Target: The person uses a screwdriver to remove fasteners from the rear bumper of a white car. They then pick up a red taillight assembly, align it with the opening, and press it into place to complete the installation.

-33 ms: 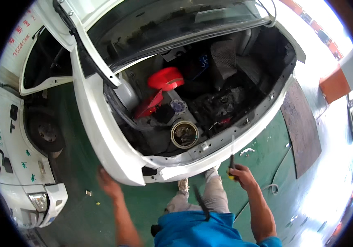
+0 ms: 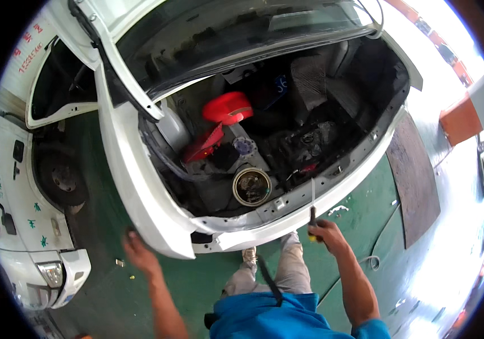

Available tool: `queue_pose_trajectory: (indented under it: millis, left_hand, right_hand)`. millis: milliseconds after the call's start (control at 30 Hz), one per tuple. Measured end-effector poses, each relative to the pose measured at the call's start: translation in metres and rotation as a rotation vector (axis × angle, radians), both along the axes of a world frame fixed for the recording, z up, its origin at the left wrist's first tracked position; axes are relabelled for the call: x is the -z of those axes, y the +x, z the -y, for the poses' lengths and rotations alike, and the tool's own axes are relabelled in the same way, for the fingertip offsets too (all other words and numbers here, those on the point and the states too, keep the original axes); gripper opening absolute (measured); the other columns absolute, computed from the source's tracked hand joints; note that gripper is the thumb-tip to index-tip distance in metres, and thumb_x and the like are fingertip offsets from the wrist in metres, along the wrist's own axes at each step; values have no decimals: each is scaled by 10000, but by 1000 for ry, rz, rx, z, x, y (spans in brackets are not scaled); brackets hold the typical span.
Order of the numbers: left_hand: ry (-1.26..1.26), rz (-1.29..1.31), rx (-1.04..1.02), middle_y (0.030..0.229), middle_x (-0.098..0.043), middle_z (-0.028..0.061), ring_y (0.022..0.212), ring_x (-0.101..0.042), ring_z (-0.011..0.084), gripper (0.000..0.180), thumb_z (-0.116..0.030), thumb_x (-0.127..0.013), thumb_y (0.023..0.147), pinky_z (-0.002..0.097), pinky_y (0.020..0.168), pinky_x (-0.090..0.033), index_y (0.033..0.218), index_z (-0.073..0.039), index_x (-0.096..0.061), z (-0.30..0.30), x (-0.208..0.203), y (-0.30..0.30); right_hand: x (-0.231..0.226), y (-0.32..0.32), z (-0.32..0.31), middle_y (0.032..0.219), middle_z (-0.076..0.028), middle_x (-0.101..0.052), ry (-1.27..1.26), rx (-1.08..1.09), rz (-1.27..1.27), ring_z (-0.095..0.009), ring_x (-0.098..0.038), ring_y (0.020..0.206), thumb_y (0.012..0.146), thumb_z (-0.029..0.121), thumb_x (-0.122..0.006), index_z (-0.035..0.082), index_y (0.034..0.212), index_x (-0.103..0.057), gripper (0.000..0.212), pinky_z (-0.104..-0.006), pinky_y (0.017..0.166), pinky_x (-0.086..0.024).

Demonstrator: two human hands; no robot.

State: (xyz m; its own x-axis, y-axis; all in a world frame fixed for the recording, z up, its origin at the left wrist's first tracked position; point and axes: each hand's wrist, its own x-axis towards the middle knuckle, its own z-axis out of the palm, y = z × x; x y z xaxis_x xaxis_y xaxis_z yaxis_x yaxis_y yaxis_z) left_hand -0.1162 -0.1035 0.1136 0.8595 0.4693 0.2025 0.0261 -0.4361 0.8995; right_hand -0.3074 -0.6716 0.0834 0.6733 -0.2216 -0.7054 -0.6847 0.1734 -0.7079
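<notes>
My right hand (image 2: 328, 235) is closed around a screwdriver (image 2: 312, 216) with a dark handle, some yellow at its lower end and a long thin pale shaft pointing up at the bumper edge. Just outside the rear left corner of the white car (image 2: 166, 226), my left hand (image 2: 140, 254) hangs with its fingers stretched out and holds nothing; it is slightly blurred. Before me the car's boot is open. In it lie a bright red rounded part (image 2: 228, 108), a red angular lamp-like piece (image 2: 204, 144) and a round brass-rimmed metal can or ring (image 2: 252, 187).
The raised boot lid (image 2: 242, 34) spans the top. A white truck (image 2: 22, 226) stands at the left. To the right, a dark mat (image 2: 413, 181) and a thin hose (image 2: 373, 261) lie on the green floor, with an orange-based pillar (image 2: 459, 121) beyond.
My left hand has shifted a little left, away from the bumper corner. The right hand and screwdriver have moved slightly left and up. The view has also shifted slightly.
</notes>
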Motion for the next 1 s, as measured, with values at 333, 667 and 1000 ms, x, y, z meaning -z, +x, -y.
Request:
queue_pose_trajectory:
  millis: [333, 667, 1000]
  left_hand:
    - [674, -198, 158, 1630, -333, 240, 1513, -313, 409, 800, -374, -670, 958, 498, 1227, -254, 1581, -3, -330, 173, -152, 57]
    - [735, -394, -4, 1622, -352, 229, 1517, -310, 368, 752, -235, -637, 969, 470, 1249, -203, 1589, 32, -305, 188, -157, 63]
    - [740, -406, -114, 1553, -352, 326, 1446, -396, 477, 819, -508, -580, 973, 604, 1156, -365, 1560, 11, -340, 165, -148, 31]
  right_hand:
    - [289, 303, 60, 645, -86, -652, -651, -808, 94, -208, -627, 573, 805, 483, -843, 76, 880, -788, 418, -443, 589, -521]
    - [392, 418, 86, 807, -44, -658, -966, -1671, 377, -299, -640, 886, 1054, 341, -594, 183, 1273, -696, 290, -516, 1070, -526]
    - [343, 604, 34, 1107, -10, -717, 470, 40, 203, -225, -698, 966, 920, 581, -711, 167, 1295, -650, 562, -385, 767, -584]
